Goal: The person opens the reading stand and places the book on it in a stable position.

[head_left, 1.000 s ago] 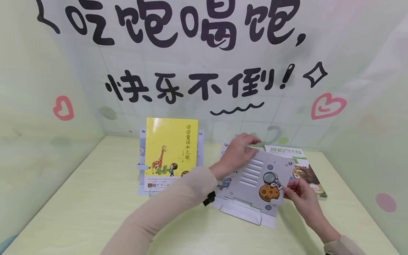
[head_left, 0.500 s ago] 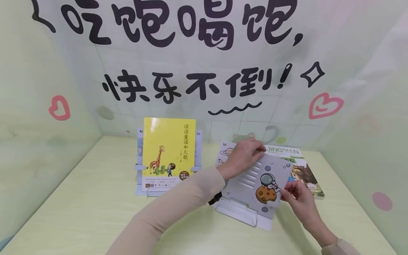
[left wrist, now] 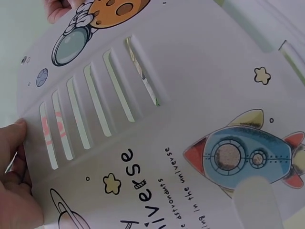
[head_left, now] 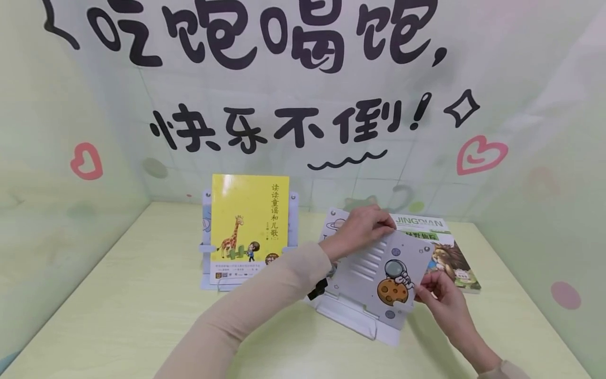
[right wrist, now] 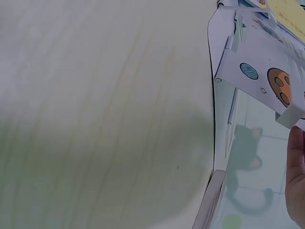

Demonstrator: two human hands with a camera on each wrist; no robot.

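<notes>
A white metal book stand (head_left: 360, 279) printed with an astronaut, planets and a rocket stands at a slant on the table, its clear lip (head_left: 345, 316) toward me. My left hand (head_left: 363, 230) grips its top edge; in the left wrist view the thumb (left wrist: 14, 133) lies at that edge beside the slots. At the stand's right edge, by the side clip (right wrist: 290, 114), my right hand (head_left: 445, 302) pinches the panel between thumb and fingers. Behind the stand lies a book with a lion cover (head_left: 452, 258), partly covered by it.
A yellow book (head_left: 248, 210) with a giraffe leans on a second book stand (head_left: 293, 221) at the left. The pale table (head_left: 123, 295) is bounded by a printed back wall (head_left: 265, 168) and side walls. My left sleeve (head_left: 255, 305) crosses in front of the yellow book.
The astronaut book stand has shifted slightly left and toward me, with both hands on it. My left hand has moved rightward along its top edge. The head view has drifted a little.
</notes>
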